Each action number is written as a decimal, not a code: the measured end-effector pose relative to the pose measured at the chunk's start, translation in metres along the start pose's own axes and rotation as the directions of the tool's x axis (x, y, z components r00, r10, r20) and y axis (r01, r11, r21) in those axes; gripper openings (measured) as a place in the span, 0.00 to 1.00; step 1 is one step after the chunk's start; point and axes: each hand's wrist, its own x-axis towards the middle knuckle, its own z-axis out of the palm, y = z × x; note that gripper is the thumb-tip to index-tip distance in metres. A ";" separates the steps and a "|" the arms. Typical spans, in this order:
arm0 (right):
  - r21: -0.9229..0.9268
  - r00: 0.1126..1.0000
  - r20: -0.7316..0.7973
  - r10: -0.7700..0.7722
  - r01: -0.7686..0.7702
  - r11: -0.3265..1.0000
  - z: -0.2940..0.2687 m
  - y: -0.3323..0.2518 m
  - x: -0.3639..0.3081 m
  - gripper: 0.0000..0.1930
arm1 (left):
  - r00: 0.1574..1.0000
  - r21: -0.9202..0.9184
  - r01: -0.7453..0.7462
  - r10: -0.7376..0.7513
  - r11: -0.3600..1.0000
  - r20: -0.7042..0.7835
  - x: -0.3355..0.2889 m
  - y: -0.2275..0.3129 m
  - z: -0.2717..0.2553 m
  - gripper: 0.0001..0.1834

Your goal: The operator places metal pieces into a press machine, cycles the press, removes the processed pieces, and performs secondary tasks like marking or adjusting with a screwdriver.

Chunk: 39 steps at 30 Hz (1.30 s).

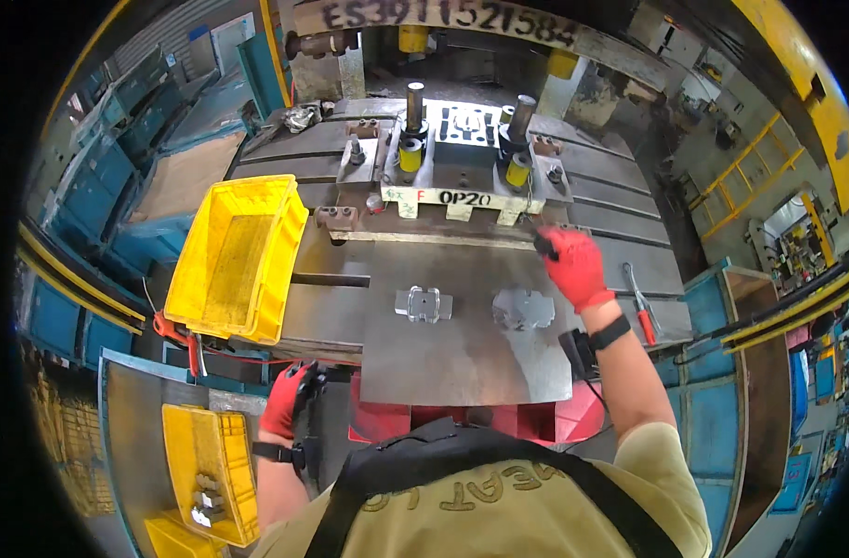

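My right hand, in a red glove with black fingertips, is raised over the right part of the press table, in front of the die set. Its fingers are curled together; whatever they may hold is hidden. Below it a flat grey metal blank lies on a smooth steel plate. Left of the blank lies a formed metal part with a raised rim. My left hand, gloved likewise, hangs low by the table's front edge, fingers loosely extended, with nothing visible in them.
A yellow bin stands tilted at the table's left. Lower left, another yellow bin holds several metal parts. A red-handled tool lies at the right edge. Guide posts rise from the die; a blue cabinet stands at right.
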 end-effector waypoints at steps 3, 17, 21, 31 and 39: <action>-0.029 0.934 -0.309 -0.180 0.180 0.983 0.018 0.025 0.056 0.15 | 0.925 -0.131 0.375 -0.380 0.918 -0.020 -0.012 -0.016 0.002 0.10; -0.145 0.989 -0.136 -0.052 0.032 0.989 0.075 0.014 0.195 0.10 | 0.833 0.131 0.542 -0.551 0.830 0.050 -0.097 -0.197 0.021 0.19; -0.044 0.999 -0.005 -0.047 0.047 0.998 0.076 0.013 0.186 0.19 | 0.799 0.041 0.602 -0.602 0.798 -0.011 -0.095 -0.212 0.018 0.19; 0.070 0.993 -0.059 -0.104 0.108 0.992 0.026 0.006 0.112 0.24 | 0.827 -0.094 0.562 -0.555 0.822 0.095 -0.027 -0.138 0.029 0.18; 0.172 0.730 0.000 0.684 -0.674 0.719 -0.032 0.034 -0.124 0.17 | 0.581 -0.296 0.813 -0.730 0.501 0.359 -0.051 -0.145 0.028 0.22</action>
